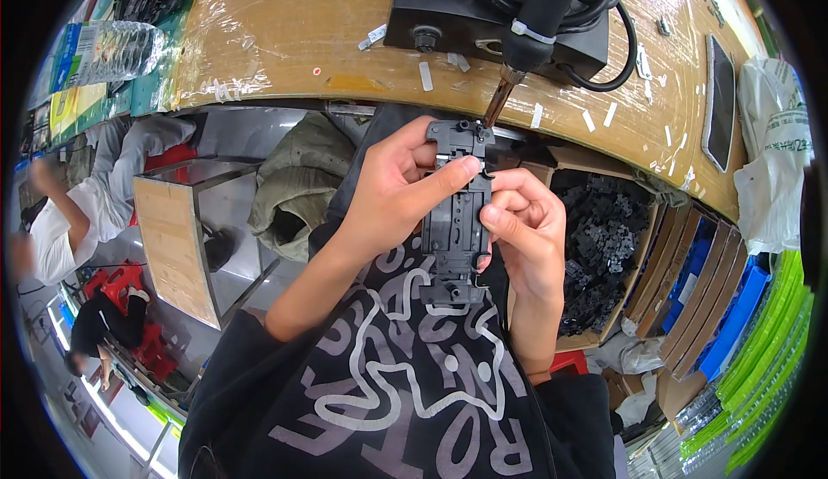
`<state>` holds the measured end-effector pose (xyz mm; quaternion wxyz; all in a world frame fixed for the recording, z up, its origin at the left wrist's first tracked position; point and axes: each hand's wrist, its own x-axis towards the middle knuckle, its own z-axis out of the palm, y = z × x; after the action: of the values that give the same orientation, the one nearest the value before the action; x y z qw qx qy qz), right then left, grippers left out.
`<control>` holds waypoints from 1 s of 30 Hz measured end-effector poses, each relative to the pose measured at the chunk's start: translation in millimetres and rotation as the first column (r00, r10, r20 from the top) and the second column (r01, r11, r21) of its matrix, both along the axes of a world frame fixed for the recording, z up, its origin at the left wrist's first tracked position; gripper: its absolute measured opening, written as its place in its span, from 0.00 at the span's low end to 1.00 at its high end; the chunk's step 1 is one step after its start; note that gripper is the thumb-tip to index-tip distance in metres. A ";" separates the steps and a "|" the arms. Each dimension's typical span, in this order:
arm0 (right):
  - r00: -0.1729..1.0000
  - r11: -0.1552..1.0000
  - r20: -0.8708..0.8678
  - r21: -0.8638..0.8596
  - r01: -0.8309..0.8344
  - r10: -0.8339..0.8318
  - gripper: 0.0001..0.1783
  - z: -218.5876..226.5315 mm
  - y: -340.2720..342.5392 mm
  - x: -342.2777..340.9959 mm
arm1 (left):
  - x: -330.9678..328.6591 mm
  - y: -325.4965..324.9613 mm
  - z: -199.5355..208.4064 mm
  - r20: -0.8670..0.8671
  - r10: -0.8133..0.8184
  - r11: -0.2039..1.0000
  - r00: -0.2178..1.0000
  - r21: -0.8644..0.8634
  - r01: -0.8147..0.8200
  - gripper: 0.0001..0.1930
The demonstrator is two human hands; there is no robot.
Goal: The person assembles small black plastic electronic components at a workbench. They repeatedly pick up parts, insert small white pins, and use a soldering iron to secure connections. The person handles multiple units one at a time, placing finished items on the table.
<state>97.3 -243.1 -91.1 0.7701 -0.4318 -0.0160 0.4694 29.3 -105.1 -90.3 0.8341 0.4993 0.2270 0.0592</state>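
A long black moulded plastic part (446, 255) is held upright between both hands in front of my chest. My left hand (398, 181) wraps round its left side, with the thumb pressed across its upper face. On the right side, my right hand (526, 225) pinches the part's edge between thumb and bent fingers. A soldering iron (503, 91) with a blue and black handle points down from above. Its metal tip ends at the part's upper right corner; whether it touches cannot be told.
Beyond my hands is a wooden bench (285, 39) bearing a black box (453, 13) with coiled cable, white scraps and a phone (718, 104). A carton of black parts (604, 246) stands below right. A plastic bottle (116, 50) lies far left. Other people sit at left.
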 end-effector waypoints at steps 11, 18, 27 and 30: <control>1.000 1.000 -0.018 -0.020 -0.010 0.009 0.11 3.7 2.1 1.3 | 0.8 -0.4 0.2 -0.001 0.015 1.000 1.000 -0.011 -0.015 0.13; 1.000 0.999 -0.022 -0.039 -0.021 0.020 0.10 6.7 1.7 2.2 | 0.4 -0.7 -1.1 0.008 0.011 1.000 1.000 -0.028 -0.011 0.13; 1.000 0.999 0.012 -0.049 -0.014 0.015 0.10 2.9 3.4 -0.1 | 0.3 1.5 -4.4 0.022 0.003 1.000 1.000 -0.031 -0.002 0.14; 0.999 0.996 0.053 -0.087 -0.003 0.007 0.10 -6.6 3.3 -2.2 | 1.7 -0.9 -15.5 0.008 0.020 0.996 1.000 0.083 -0.020 0.15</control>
<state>95.1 -239.7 -97.7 0.7487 -0.4771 -0.0172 0.4599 31.0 -106.1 -105.8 0.8128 0.5310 0.2263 0.0787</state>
